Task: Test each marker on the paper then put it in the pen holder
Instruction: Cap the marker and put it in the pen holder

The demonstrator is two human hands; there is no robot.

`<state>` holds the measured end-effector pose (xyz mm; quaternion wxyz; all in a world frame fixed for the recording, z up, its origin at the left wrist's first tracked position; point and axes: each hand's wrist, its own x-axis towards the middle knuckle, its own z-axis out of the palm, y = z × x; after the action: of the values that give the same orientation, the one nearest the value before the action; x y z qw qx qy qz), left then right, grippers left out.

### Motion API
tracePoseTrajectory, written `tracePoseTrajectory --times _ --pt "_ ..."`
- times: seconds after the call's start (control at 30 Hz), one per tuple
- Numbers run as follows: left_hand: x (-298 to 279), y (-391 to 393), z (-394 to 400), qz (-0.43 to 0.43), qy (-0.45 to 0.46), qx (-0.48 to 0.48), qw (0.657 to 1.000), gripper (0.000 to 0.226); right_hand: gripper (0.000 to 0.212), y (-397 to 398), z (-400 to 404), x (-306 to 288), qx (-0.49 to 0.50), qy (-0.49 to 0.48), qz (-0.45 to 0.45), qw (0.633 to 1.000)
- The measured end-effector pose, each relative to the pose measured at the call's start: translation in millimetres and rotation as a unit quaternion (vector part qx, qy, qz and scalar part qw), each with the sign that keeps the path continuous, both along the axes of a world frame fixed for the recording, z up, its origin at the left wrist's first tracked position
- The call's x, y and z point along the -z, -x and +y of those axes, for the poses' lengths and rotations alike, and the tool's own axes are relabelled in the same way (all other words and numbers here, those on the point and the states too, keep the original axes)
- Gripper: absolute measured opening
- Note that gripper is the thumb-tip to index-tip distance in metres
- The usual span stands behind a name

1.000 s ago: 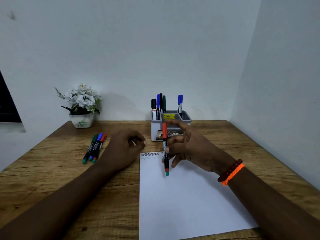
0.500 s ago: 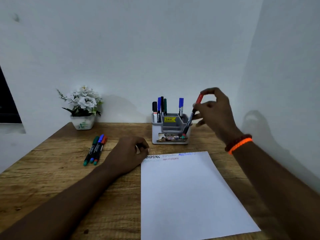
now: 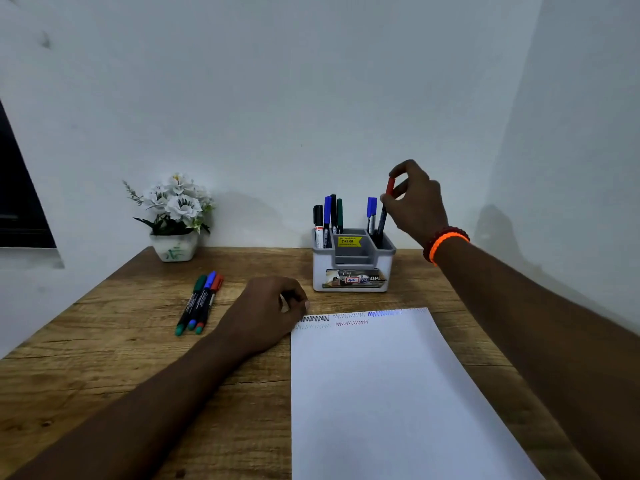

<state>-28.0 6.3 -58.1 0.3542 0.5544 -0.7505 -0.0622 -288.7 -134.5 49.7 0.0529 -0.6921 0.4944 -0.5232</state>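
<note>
Nearest us the paper [image 3: 398, 393] lies before the holder [image 3: 353, 268]. Our left hand [image 3: 266, 310], loosely curled and holding nothing, rests at the paper's corner. Our right hand [image 3: 414, 202] pinches the red-capped marker [image 3: 385, 211], its lower end in the holder's right compartment.

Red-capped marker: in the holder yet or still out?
In: the red-capped marker has its lower end inside the pen holder right compartment, right hand pinching its cap.
</note>
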Motion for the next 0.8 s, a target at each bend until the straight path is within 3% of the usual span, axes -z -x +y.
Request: tracePoseTrajectory --times 0.3,0.47,0.53,0.63,0.8 --pt "1 -1 -1 -0.006 0.003 0.001 1.000 0.004 0.028 6 -7 21 -0.011 -0.033 0.018 0.999" --pt "1 1 -1 -0.006 0.006 -0.002 1.000 0.004 0.018 4 38 11 0.010 -0.007 0.014 1.000" --pt "0 1 0 -0.006 0.004 -0.004 1.000 0.004 0.007 -5 76 18 -0.040 -0.054 0.063 0.996" --pt "-1 2 2 -0.008 0.005 -0.005 1.000 0.004 0.015 -18 130 43 -0.131 -0.149 0.172 0.965" --pt "0 2 4 -0.010 0.003 -0.007 1.000 0.006 0.028 -28 148 82 -0.137 -0.138 0.270 0.943"
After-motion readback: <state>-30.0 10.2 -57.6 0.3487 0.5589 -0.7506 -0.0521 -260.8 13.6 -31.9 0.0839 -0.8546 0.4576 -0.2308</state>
